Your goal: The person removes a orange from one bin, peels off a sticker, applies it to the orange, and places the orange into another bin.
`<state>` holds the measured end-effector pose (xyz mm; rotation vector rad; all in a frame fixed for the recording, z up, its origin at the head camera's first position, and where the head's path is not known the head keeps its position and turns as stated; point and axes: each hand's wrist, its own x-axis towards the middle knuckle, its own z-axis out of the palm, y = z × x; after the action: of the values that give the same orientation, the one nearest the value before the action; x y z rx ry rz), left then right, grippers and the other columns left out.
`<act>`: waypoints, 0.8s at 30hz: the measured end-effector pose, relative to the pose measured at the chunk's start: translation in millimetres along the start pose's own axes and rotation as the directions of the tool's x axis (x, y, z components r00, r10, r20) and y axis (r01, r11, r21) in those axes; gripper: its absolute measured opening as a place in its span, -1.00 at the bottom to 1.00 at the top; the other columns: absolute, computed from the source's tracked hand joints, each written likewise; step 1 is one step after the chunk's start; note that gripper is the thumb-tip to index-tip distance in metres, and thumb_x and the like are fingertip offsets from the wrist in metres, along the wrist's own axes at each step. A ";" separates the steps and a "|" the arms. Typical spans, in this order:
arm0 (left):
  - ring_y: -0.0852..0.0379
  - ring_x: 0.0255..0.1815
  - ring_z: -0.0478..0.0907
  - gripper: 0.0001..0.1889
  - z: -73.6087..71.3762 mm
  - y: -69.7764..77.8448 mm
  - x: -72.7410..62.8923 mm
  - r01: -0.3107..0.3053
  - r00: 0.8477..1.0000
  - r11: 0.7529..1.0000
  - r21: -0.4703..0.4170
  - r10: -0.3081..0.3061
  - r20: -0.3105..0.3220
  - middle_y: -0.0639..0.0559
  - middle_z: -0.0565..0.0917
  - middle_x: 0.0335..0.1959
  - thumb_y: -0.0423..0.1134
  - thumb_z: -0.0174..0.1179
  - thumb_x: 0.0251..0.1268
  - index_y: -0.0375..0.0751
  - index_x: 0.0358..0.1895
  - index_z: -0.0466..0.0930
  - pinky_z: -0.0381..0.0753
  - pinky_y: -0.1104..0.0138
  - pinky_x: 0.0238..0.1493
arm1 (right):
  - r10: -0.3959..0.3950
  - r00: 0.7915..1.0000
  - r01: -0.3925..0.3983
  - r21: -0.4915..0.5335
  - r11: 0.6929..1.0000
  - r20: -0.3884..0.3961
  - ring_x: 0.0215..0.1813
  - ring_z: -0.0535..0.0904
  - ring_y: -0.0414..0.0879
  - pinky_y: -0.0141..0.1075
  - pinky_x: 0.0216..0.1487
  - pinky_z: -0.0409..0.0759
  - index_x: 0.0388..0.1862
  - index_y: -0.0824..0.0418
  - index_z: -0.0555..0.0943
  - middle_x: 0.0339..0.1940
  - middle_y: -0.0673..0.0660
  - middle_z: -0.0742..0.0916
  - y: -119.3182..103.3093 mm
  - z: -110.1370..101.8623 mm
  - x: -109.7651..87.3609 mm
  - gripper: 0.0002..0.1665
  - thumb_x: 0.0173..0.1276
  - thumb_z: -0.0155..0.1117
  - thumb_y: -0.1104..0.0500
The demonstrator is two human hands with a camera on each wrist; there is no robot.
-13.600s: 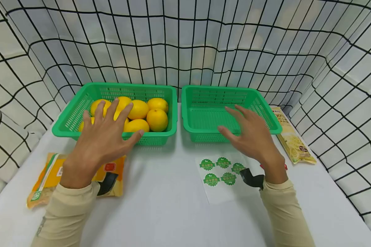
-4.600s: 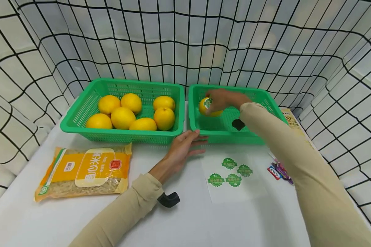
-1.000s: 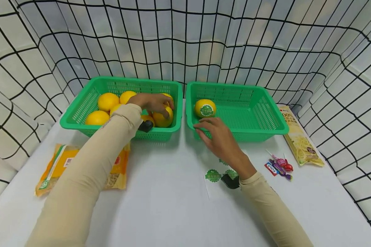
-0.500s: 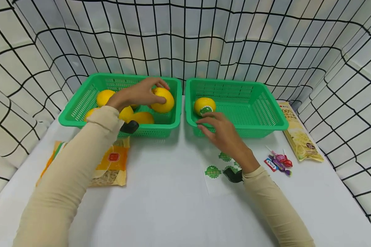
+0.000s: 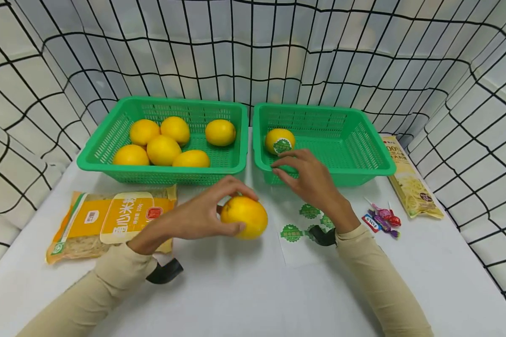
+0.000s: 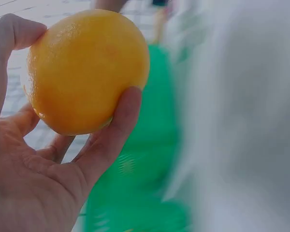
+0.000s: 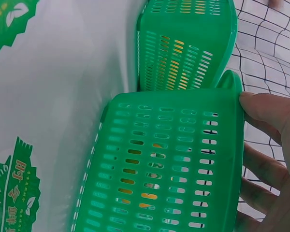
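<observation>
My left hand (image 5: 206,210) holds a yellow-orange orange (image 5: 246,217) above the table, in front of the gap between the baskets. In the left wrist view, thumb and fingers grip the orange (image 6: 89,72) from its sides. My right hand (image 5: 314,182) is at the front rim of the right green basket (image 5: 333,175), fingers loosely bent over it. The right wrist view has the thumb (image 7: 266,108) at the rim; firm contact is unclear. Inside that basket lies an orange (image 5: 279,140) with a green sticker (image 5: 282,146). Several oranges (image 5: 163,150) lie in the left green basket (image 5: 109,171).
A sheet of green round stickers (image 5: 292,233) lies partly under my right wrist. An orange noodle packet (image 5: 122,217) is at left. Wrapped candies (image 5: 383,219) and a yellow packet (image 5: 413,187) lie at right. Black netting (image 5: 253,47) surrounds the table.
My left hand has taken an orange out of the left basket and brought it toward me over the table. The right hand has stayed near the right basket's rim.
</observation>
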<state>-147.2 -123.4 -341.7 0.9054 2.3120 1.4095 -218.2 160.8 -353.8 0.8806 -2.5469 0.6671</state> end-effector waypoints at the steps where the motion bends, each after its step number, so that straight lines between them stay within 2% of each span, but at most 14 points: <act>1: -0.02 0.25 0.44 -0.47 10.1 -5.7 -1.6 0.006 1.000 1.000 -0.021 -0.006 0.010 0.09 0.43 0.32 -0.24 0.46 0.29 0.21 0.29 0.56 0.67 0.07 0.15 | -0.003 1.000 0.003 -0.001 1.000 0.000 0.25 0.60 0.07 -0.02 0.11 0.73 0.01 0.10 0.84 0.17 0.14 0.78 0.0 0.1 0.2 -0.78 0.47 0.49 0.07; 4: -0.01 0.26 0.40 -0.47 33.5 -21.6 -3.6 0.017 1.000 0.999 -0.031 -0.018 -0.005 0.08 0.42 0.31 -0.22 0.46 0.29 0.14 0.29 0.52 0.60 0.09 0.21 | -0.004 1.000 0.004 -0.011 1.000 0.006 0.24 0.60 0.06 -0.03 0.11 0.72 0.02 0.09 0.83 0.17 0.13 0.78 -0.1 0.2 1.0 -0.77 0.48 0.48 0.06; 7: -0.02 0.29 0.37 -0.45 46.9 -32.3 -5.5 0.020 0.998 1.000 -0.017 -0.021 -0.065 0.03 0.40 0.32 -0.19 0.45 0.31 0.03 0.31 0.45 0.54 0.05 0.28 | 0.001 1.000 -0.001 -0.017 1.000 0.020 0.27 0.59 0.06 -0.02 0.11 0.73 0.05 0.08 0.83 0.20 0.14 0.76 -1.7 -1.5 1.5 -0.76 0.48 0.48 0.06; 10: -0.03 0.35 0.37 -0.42 50.4 -37.7 -10.1 0.031 0.993 0.999 -0.010 -0.032 -0.111 -0.02 0.39 0.33 -0.16 0.43 0.37 -0.04 0.35 0.38 0.50 -0.02 0.38 | -0.004 1.000 0.004 -0.020 1.000 0.010 0.28 0.58 0.07 -0.02 0.06 0.74 0.08 0.10 0.82 0.21 0.15 0.74 -7.5 -8.3 2.0 -0.74 0.46 0.50 0.10; 13: 0.01 0.39 0.39 -0.40 48.2 -40.5 -16.9 0.056 0.989 0.998 -0.026 -0.059 -0.134 0.01 0.40 0.36 -0.17 0.45 0.39 -0.04 0.38 0.34 0.48 -0.05 0.45 | -0.035 0.999 0.035 -0.004 0.999 -0.012 0.16 0.61 0.07 -0.07 0.01 0.74 0.02 0.16 0.81 0.09 0.16 0.75 -17.8 -20.4 1.1 -0.78 0.43 0.52 0.19; 15: 0.05 0.40 0.41 -0.38 46.7 -42.3 -20.1 0.060 0.987 0.998 -0.025 -0.063 -0.149 0.04 0.42 0.37 -0.18 0.46 0.38 -0.03 0.39 0.34 0.49 -0.05 0.46 | -0.042 0.998 0.041 0.029 0.999 0.040 0.03 0.63 0.06 -0.13 -0.04 0.72 -0.05 0.19 0.80 -0.04 0.13 0.77 -23.7 -29.1 -2.4 -0.84 0.42 0.51 0.24; 17: 0.09 0.39 0.42 -0.36 46.5 -43.8 -21.9 0.062 0.984 0.998 -0.024 -0.065 -0.164 0.08 0.44 0.37 -0.19 0.48 0.37 -0.01 0.40 0.34 0.49 -0.03 0.46 | -0.022 0.984 0.011 0.066 0.998 0.176 -0.06 0.64 0.03 -0.17 -0.04 0.70 -0.06 0.21 0.78 -0.12 0.10 0.77 -26.0 -34.4 -8.7 -0.84 0.42 0.51 0.25; 18: 0.09 0.39 0.43 -0.36 46.6 -44.8 -22.4 0.056 0.984 0.998 -0.022 -0.059 -0.170 0.08 0.46 0.38 -0.19 0.48 0.36 -0.01 0.40 0.35 0.50 -0.03 0.45 | -0.003 0.964 -0.019 0.080 0.997 0.267 -0.08 0.65 0.02 -0.17 -0.03 0.70 -0.05 0.23 0.77 -0.13 0.10 0.78 -25.4 -35.5 -13.1 -0.83 0.42 0.51 0.23; 19: 0.10 0.39 0.43 -0.36 46.9 -45.5 -22.6 0.055 0.983 0.998 -0.021 -0.058 -0.176 0.09 0.47 0.37 -0.19 0.49 0.36 0.00 0.40 0.36 0.50 -0.02 0.45 | 0.023 0.932 -0.058 0.086 0.995 0.362 -0.09 0.66 0.02 -0.16 -0.02 0.70 -0.01 0.24 0.76 -0.11 0.11 0.78 -23.5 -35.0 -18.0 -0.79 0.42 0.51 0.22; 21: 0.08 0.39 0.44 -0.36 47.8 -46.6 -23.2 0.048 0.982 0.999 -0.020 -0.050 -0.185 0.07 0.48 0.37 -0.19 0.49 0.36 -0.02 0.41 0.37 0.51 -0.03 0.44 | 0.090 0.841 -0.143 0.058 0.988 0.533 -0.05 0.64 -0.01 -0.14 0.03 0.71 0.06 0.25 0.72 -0.06 0.11 0.77 -18.5 -31.1 -28.3 -0.68 0.41 0.52 0.16; 22: 0.07 0.38 0.45 -0.36 48.1 -47.1 -23.5 0.047 0.981 0.999 -0.021 -0.050 -0.187 0.07 0.48 0.37 -0.20 0.49 0.35 -0.02 0.41 0.37 0.51 -0.04 0.44 | 0.115 0.798 -0.169 0.035 0.985 0.591 -0.04 0.63 -0.02 -0.14 0.07 0.70 0.09 0.26 0.70 -0.04 0.11 0.75 -15.7 -27.9 -33.5 -0.62 0.39 0.54 0.13; 23: 0.06 0.39 0.45 -0.36 48.4 -47.5 -23.9 0.044 0.981 0.999 -0.023 -0.047 -0.189 0.05 0.49 0.38 -0.20 0.48 0.36 -0.04 0.41 0.38 0.50 -0.04 0.44 | 0.136 0.764 -0.187 0.016 0.982 0.631 -0.03 0.61 -0.02 -0.12 0.10 0.68 0.10 0.27 0.69 -0.03 0.12 0.73 -13.0 -24.7 -38.5 -0.59 0.37 0.55 0.12; 24: 0.04 0.39 0.45 -0.37 48.6 -47.9 -24.2 0.041 0.981 0.999 -0.025 -0.045 -0.191 0.04 0.49 0.38 -0.20 0.48 0.37 -0.05 0.41 0.38 0.50 -0.06 0.44 | 0.154 0.741 -0.198 -0.006 0.980 0.653 -0.03 0.59 -0.03 -0.12 0.12 0.67 0.10 0.27 0.68 -0.03 0.11 0.71 -10.8 -22.0 -43.0 -0.57 0.36 0.56 0.10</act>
<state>-120.1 -120.9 -408.9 0.7382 2.4330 1.5615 -175.5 185.6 -352.7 1.0422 -3.2890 0.5604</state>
